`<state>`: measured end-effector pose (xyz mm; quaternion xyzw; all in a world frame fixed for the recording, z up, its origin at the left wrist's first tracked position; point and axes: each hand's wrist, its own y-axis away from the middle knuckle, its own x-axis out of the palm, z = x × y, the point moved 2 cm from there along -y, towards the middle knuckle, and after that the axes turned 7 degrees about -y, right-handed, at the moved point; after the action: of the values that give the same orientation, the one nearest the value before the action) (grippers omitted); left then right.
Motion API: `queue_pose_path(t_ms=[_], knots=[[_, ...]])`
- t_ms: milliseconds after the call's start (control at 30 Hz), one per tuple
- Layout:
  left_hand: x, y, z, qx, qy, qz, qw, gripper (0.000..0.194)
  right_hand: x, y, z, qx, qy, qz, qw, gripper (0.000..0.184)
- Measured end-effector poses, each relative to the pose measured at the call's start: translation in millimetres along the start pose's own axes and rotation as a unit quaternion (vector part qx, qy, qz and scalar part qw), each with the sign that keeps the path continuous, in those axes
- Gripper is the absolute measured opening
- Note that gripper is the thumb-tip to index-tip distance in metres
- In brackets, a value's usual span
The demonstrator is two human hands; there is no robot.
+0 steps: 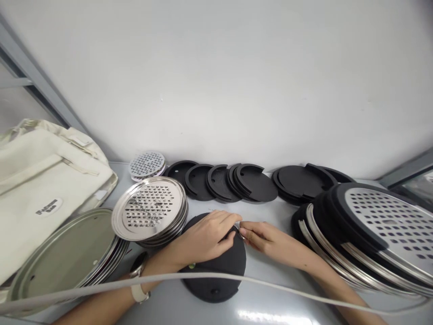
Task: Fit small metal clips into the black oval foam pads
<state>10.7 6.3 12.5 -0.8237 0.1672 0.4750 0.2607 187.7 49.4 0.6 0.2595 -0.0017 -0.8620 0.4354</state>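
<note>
A round black cover lies on the grey table in front of me, with a small knob-like spot near its lower edge and a small green mark partly under my wrist. My left hand reaches across it, fingers bent and closed on its upper right rim. Just to the right, my right hand pinches the same rim between thumb and fingers. A thin shiny metal edge shows between the two hands; most of it is hidden by fingers.
Perforated metal discs are stacked left of my hands, with plain grey-green discs and a cream bag farther left. Black covers line the wall. Black-rimmed perforated discs stand right. A pale cord crosses the foreground.
</note>
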Motion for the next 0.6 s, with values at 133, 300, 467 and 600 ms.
queue_pose_path(t_ms=[133, 300, 467, 600], knots=[[0.2, 0.3, 0.2, -0.006, 0.004, -0.007, 1.000, 0.028, 1.5, -1.1, -1.1, 0.014, 0.025, -0.024, 0.999, 0.035], [-1.3, 0.0, -0.6, -0.009, -0.011, -0.004, 1.000, 0.027, 3.7, -2.6, -1.3, 0.007, 0.043, -0.043, 0.998, 0.037], [-0.4, -0.4, 0.4, 0.000, -0.029, -0.004, 1.000, 0.022, 3.8, -2.5, -1.1, 0.004, 0.049, -0.039, 0.998, 0.036], [0.9, -0.2, 1.6, 0.000, -0.017, -0.003, 1.000, 0.023, 3.5, -1.5, 0.1, 0.005, 0.050, -0.034, 0.998, 0.038]])
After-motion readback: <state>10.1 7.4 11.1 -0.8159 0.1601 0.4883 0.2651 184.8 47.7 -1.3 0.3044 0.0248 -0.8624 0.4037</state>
